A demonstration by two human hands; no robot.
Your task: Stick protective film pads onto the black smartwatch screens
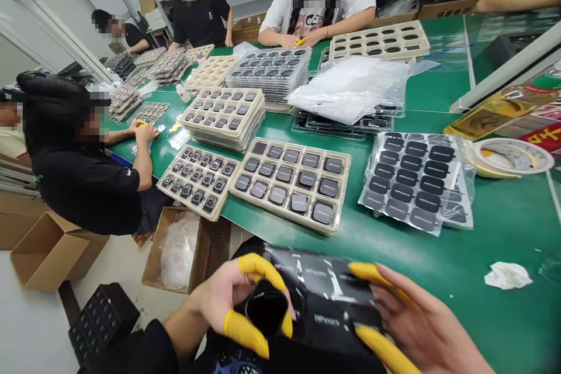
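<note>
Black sticker sheet, just one, is pinched in the right hand. One shiny square piece is gripped in the left hand, beside the sheet. Fifteen dark squares are seen in the nearest tray.

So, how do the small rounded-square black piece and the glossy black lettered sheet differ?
The small rounded-square black piece is much smaller than the glossy black lettered sheet. The piece's face shows no visible lettering; the sheet carries pale lettering in rows. The left hand grasps the piece, the right hand the sheet. Both look shiny.
</note>
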